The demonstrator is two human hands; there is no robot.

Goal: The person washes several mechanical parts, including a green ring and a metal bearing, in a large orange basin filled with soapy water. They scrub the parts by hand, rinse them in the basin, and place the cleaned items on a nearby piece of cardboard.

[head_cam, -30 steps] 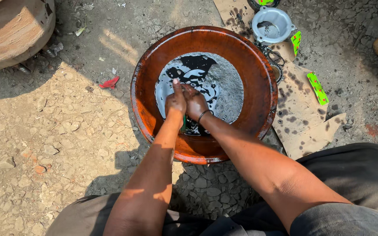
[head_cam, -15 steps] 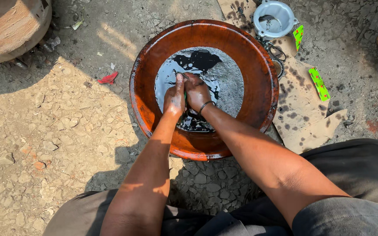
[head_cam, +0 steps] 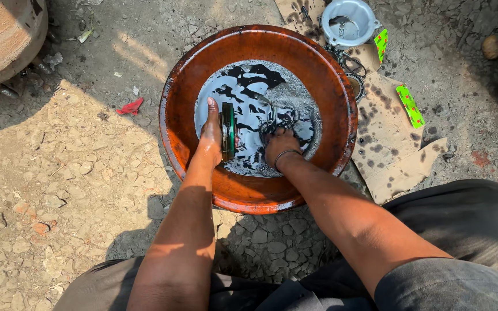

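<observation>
Now my hands have come apart. Half a second ago they were pressed together over the middle of the orange-brown basin (head_cam: 171,124), rubbing in the dark liquid; at this moment the left hand (head_cam: 210,133) stands alone at the left of the pool, wrapped around a round, disc-like part with a green rim (head_cam: 227,131), which it holds on edge, half dipped. The right hand (head_cam: 280,147) has slid to the right and lies low in the black, silty wash (head_cam: 255,95), its fingers curled under the surface; I cannot tell whether they close on anything there. A dark band sits on that wrist. I judge that the scrubbing with both palms has given way to a one-handed hold, with the other hand feeling about in the liquid. The surface has been stirred too: the black patches and the grey sludge lie differently from a second ago.

Around the basin the ground is dry, cracked earth and broken stone, part sunlit, part shaded. To the upper right a stained sheet of cardboard (head_cam: 393,144) carries a grey metal cover (head_cam: 350,22), a ring-shaped bearing (head_cam: 355,86) just beside the basin's rim, and two bright green strips (head_cam: 410,106). A red scrap (head_cam: 129,106) lies to the left, a large round wooden object (head_cam: 4,40) at the upper left corner.
</observation>
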